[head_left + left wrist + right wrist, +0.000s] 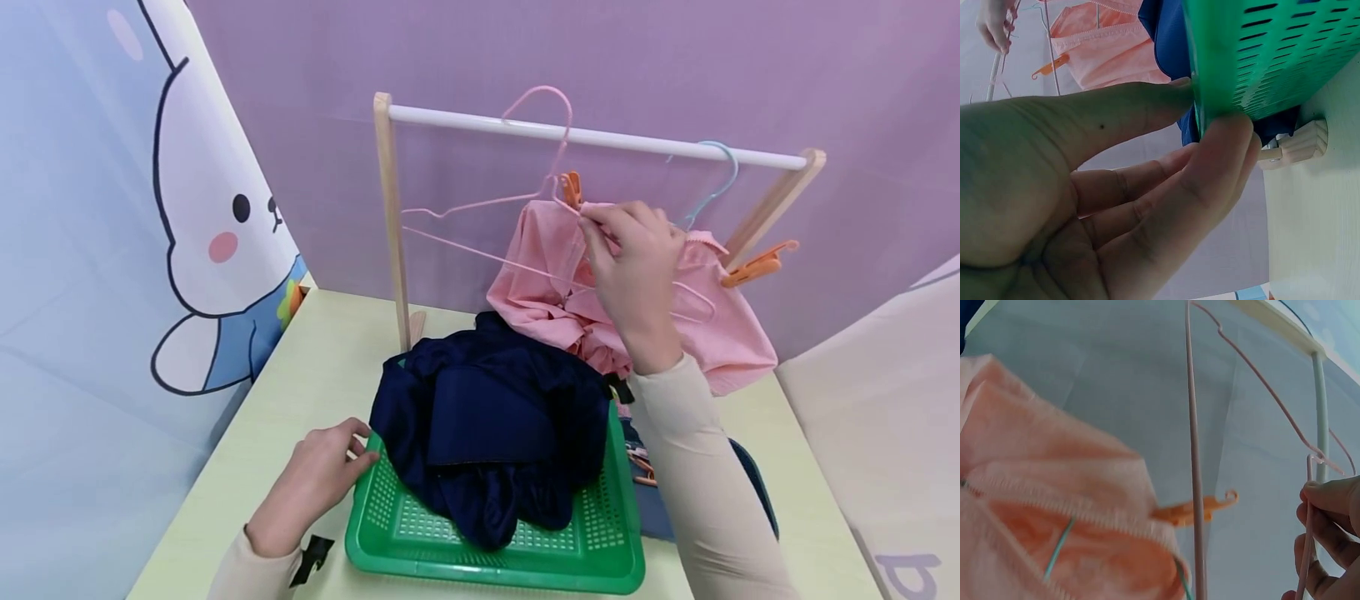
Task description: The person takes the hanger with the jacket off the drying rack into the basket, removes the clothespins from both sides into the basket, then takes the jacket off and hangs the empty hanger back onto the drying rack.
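My right hand [637, 258] pinches one shoulder of a thin pink hanger [495, 201], whose hook is over the rack's white bar [457, 121]. In the right wrist view, the thumb and fingers hold the hanger's wire [1309, 519] just below its neck. Behind it, a pink garment [543, 242] hangs on a teal hanger [723, 187] with orange clips [757, 267] at its two sides. My left hand [318, 475] grips the left rim of a green basket [487, 571], thumb and fingers on either side of it. Dark navy clothing [487, 408] lies bunched in the basket.
The rack's wooden posts [393, 208] stand on the pale table [300, 358] behind the basket. To the basket's right, partly under my right forearm, lies a blue fabric item [654, 510] with several clips on it. Purple cloth [322, 167] backs the table.
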The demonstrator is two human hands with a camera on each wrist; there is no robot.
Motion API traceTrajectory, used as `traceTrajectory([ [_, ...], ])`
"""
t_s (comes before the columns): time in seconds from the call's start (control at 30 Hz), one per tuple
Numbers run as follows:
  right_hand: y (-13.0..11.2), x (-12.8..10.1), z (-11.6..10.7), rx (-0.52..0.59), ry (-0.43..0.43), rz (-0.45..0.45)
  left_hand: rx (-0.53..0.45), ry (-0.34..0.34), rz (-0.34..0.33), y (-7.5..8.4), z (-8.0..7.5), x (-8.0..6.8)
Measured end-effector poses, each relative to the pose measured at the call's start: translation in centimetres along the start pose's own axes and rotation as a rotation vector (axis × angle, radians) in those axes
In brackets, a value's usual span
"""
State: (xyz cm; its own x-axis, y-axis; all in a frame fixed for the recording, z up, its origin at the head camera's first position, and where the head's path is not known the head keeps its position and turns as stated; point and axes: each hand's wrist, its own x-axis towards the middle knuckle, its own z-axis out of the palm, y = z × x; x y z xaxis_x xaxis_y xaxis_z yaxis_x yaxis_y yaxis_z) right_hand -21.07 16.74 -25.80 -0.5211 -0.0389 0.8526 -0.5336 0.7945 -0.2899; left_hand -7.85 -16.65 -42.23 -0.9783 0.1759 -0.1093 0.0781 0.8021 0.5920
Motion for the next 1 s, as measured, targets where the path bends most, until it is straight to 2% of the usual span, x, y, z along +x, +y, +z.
traceTrajectory([
  [0.13,-0.8,0.6,1.5,-0.001,-0.04,0.031,-0.019,-0.017,-0.018,0.0,0.1,0.1],
  [0.3,-1.3,0.7,3.4,0.028,-0.05,0.001,-0.048,-0.048,-0.051,-0.1,0.1,0.2],
  [0.43,-1.6,0.5,4.5,0.059,-0.053,0.005,-0.061,-0.056,-0.051,-0.1,0.1,0.5],
  [0.6,-1.8,0.2,5.3,0.052,-0.101,0.028,-0.066,-0.056,-0.052,-0.1,0.0,0.7],
  [0.8,-2.1,0.2,5.2,0.002,-0.209,0.052,-0.063,-0.049,-0.047,-0.3,-0.1,0.9],
  [1.0,-2.5,0.1,4.0,-0.073,-0.416,0.071,-0.061,-0.067,-0.066,-0.4,-0.1,0.8],
])
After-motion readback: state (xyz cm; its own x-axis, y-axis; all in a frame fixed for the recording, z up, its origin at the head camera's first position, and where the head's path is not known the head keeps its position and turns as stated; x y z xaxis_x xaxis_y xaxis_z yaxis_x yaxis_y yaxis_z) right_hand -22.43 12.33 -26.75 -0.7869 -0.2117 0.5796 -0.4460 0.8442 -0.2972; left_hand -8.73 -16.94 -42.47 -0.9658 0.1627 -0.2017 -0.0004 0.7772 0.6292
